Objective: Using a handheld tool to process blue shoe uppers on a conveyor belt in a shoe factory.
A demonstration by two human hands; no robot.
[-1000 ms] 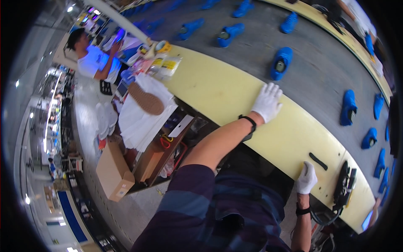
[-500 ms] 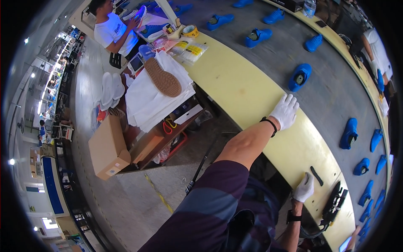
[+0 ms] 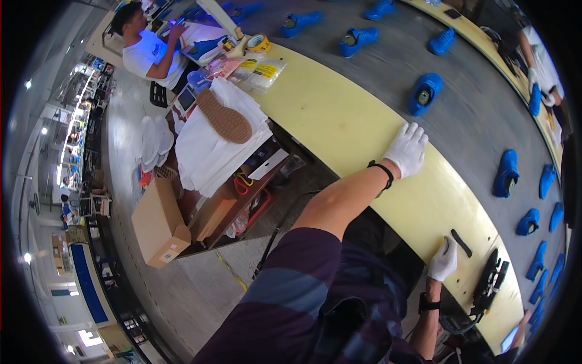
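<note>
My left hand [image 3: 406,150], in a white glove, lies palm down on the pale yellow worktop [image 3: 345,112], fingers stretched toward the grey conveyor belt [image 3: 376,79]. Just beyond its fingertips a blue shoe [image 3: 426,94] stands on the belt. Lower right, my gloved right hand [image 3: 442,259] rests at the worktop's near edge, its fingers curled together. Whatever that hand holds, if anything, is hidden. A thin black strip [image 3: 461,243] lies beside it, and a black device with a cable [image 3: 487,285] is farther right.
Several other blue shoes [image 3: 505,174] stand along the belt. To the left, a brown sole [image 3: 224,118] lies on white sheets [image 3: 206,155] above a cardboard box [image 3: 160,224]. A yellow tape roll [image 3: 259,43] sits near a seated person [image 3: 148,51]. Another person [image 3: 541,60] handles a shoe across the belt.
The view has shifted slightly, and both my hands keep their places on the worktop. The seated person no longer holds up the lit shoe. Across the belt, the other person's hands have come into view.
</note>
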